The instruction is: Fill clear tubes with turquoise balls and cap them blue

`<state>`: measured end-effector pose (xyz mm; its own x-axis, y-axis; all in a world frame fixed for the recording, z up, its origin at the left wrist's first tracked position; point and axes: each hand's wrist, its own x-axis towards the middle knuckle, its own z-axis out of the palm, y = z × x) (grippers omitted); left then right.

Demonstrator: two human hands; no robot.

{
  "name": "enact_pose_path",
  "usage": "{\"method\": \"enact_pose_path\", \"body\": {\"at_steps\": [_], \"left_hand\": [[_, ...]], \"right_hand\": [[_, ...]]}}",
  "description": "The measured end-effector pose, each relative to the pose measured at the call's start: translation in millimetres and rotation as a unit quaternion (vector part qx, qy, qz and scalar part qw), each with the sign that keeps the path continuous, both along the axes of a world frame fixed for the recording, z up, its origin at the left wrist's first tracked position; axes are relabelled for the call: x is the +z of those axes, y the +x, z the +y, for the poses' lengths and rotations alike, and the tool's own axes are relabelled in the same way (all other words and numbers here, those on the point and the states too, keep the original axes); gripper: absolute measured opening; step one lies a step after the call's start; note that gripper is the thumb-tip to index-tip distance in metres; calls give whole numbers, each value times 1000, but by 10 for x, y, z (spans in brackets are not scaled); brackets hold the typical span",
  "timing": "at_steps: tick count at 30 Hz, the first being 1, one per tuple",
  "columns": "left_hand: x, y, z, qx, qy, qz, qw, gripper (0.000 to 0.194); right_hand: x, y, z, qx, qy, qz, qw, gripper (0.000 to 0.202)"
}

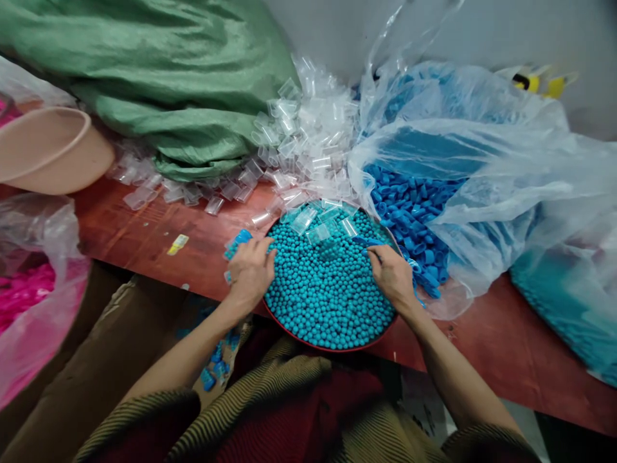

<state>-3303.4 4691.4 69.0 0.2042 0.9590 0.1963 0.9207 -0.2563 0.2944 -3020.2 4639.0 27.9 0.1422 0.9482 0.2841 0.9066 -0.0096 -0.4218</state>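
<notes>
A round tray [332, 349] with a red rim is filled with small turquoise beads [328, 289]. Several clear plastic tubes [318, 233] lie on the beads at its far side. My left hand [251, 269] is at the tray's left edge, fingers curled; what they hold, if anything, is hidden. Just beyond its knuckles shows a clear tube of turquoise beads with a blue cap [244, 236]; I cannot tell whether the hand touches it. Over the tray's right side, my right hand [393, 273] pinches a blue plastic piece [366, 242], seemingly a cap.
Blue caps [414, 218] spill from a clear plastic bag [482, 161] at the right. Clear tubes [318, 141] are heaped behind the tray beside a green sack [183, 83]. A beige tub [53, 151] stands left on the red table [130, 238]. Pink pieces [26, 286] fill a bag below.
</notes>
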Motion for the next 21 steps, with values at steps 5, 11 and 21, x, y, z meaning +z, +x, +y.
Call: {"method": "enact_pose_path", "body": {"at_steps": [5,11,21], "left_hand": [[-177,715,-19,-130,-117,-91,980,30],[-300,1046,63,-145,-167,-6,975,33],[-357,1121,53,-133,-157,29,978,28]], "right_hand": [[10,68,319,-11,-39,-81,996,19],[-14,-116,362,53,-82,-143,985,22],[-123,57,-233,146,-57,-64,986,36]]}}
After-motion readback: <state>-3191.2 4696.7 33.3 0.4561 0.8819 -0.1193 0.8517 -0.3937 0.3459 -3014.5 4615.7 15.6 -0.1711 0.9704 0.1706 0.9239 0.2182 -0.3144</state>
